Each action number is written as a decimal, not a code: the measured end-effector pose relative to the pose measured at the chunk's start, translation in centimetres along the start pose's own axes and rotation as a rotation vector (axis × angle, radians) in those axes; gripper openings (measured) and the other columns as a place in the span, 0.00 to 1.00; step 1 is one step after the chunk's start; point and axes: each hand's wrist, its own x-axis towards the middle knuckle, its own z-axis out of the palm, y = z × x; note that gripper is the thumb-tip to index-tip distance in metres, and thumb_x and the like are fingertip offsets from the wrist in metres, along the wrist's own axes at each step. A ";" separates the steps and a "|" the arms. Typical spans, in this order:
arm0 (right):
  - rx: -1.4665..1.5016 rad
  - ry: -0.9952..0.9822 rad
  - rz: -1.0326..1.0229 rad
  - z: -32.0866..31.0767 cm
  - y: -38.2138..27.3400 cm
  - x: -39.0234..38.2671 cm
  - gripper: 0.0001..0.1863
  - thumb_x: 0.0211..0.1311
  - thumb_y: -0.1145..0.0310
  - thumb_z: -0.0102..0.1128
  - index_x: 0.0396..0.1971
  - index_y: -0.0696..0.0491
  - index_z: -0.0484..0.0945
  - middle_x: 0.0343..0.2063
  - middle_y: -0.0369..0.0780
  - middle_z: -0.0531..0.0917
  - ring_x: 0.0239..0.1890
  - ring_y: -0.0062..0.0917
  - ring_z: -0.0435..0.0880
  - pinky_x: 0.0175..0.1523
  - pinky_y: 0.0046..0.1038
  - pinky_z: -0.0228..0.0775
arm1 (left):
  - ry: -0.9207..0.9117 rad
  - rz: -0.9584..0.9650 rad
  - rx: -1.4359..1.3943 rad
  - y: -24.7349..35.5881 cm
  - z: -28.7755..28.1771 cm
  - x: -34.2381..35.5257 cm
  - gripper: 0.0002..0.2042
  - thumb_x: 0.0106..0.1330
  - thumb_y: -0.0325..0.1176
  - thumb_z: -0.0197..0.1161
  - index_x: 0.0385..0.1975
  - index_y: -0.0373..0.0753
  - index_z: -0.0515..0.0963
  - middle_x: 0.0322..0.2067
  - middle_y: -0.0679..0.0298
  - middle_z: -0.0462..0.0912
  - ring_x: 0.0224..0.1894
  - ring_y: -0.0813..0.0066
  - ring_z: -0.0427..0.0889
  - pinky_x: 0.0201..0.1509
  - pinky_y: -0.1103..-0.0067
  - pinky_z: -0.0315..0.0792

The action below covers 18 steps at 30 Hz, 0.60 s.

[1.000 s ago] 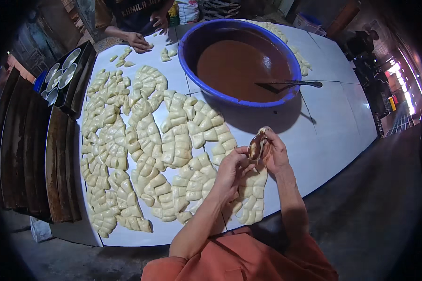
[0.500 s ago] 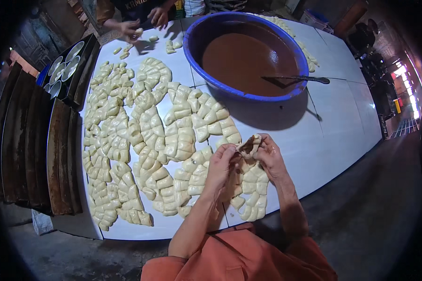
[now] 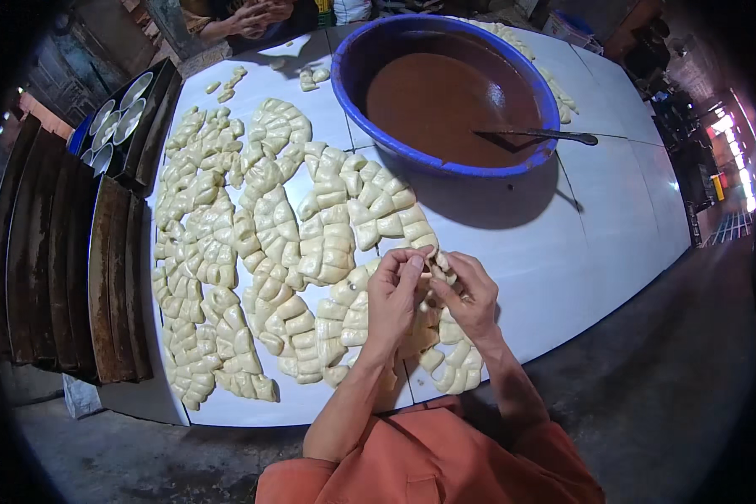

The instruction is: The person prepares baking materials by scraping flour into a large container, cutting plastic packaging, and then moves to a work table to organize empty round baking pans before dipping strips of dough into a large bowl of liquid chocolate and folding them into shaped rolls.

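Observation:
Between my two hands is a small piece of pale dough [image 3: 439,266], held above the table near its front edge. My left hand [image 3: 395,294] pinches its left side with thumb and fingers. On the other side, the thumb and fingers of my right hand [image 3: 472,300] close around the dough. My fingers partly cover it. Beneath and beside my hands, glossy pale dough pieces [image 3: 459,367] lie pressed together in a curved row. Many more such dough pieces [image 3: 323,252] spread over the table to my left.
A big blue basin [image 3: 445,168] of brown filling [image 3: 445,101] stands on the white table [image 3: 613,218], a dark-handled utensil [image 3: 554,134] resting in it. Opposite, a co-worker's hands [image 3: 256,18] are together. Dark trays [image 3: 113,286] and round tins [image 3: 128,122] line the left side.
The dough was stretched apart showing brown filling; now its edges are drawn together and my right hand is nearer my left. The co-worker's hands have come together, away from the table.

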 end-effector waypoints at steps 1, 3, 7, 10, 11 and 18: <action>0.000 0.001 0.001 0.0 0.0 -0.1 0.21 0.50 0.71 0.71 0.45 0.56 0.79 0.41 0.43 0.81 0.38 0.30 0.84 0.39 0.27 0.78 | -0.001 -0.001 0.001 0.0 0.0 0.0 0.09 0.70 0.36 0.55 0.39 0.38 0.74 0.46 0.64 0.81 0.38 0.86 0.74 0.36 0.87 0.67; -0.002 -0.021 -0.037 -0.1 0.0 -0.2 0.16 0.52 0.74 0.69 0.42 0.57 0.80 0.41 0.43 0.81 0.37 0.29 0.84 0.37 0.26 0.78 | -0.019 0.009 0.009 0.0 0.0 0.0 0.09 0.71 0.37 0.54 0.39 0.38 0.74 0.45 0.65 0.81 0.37 0.87 0.74 0.37 0.88 0.66; -0.024 -0.056 -0.106 -0.3 0.1 -0.3 0.12 0.55 0.76 0.65 0.41 0.55 0.81 0.39 0.42 0.81 0.35 0.28 0.84 0.35 0.26 0.77 | -0.071 0.095 0.017 -0.8 -0.4 0.2 0.08 0.72 0.30 0.51 0.44 0.34 0.70 0.43 0.60 0.81 0.40 0.82 0.78 0.43 0.84 0.73; 0.094 -0.035 0.047 -0.3 0.0 -0.5 0.07 0.59 0.75 0.62 0.38 0.55 0.80 0.36 0.41 0.80 0.34 0.25 0.82 0.36 0.23 0.74 | -0.127 0.003 -0.073 -1.1 -0.1 0.0 0.14 0.69 0.29 0.55 0.52 0.36 0.65 0.44 0.58 0.81 0.41 0.82 0.77 0.45 0.83 0.72; 0.174 -0.012 0.135 -0.3 0.1 -0.6 0.06 0.60 0.75 0.61 0.37 0.56 0.80 0.36 0.40 0.80 0.34 0.23 0.81 0.37 0.22 0.73 | -0.146 -0.023 -0.119 -1.3 -0.1 0.0 0.17 0.68 0.29 0.58 0.54 0.37 0.64 0.43 0.58 0.81 0.41 0.82 0.77 0.46 0.83 0.70; 0.737 0.041 0.540 -0.7 -0.7 -0.4 0.08 0.64 0.73 0.59 0.39 0.61 0.76 0.36 0.38 0.80 0.38 0.17 0.78 0.44 0.20 0.71 | -0.306 -0.001 0.057 0.0 -0.3 1.9 0.33 0.62 0.24 0.63 0.66 0.37 0.53 0.43 0.56 0.81 0.37 0.80 0.78 0.42 0.81 0.76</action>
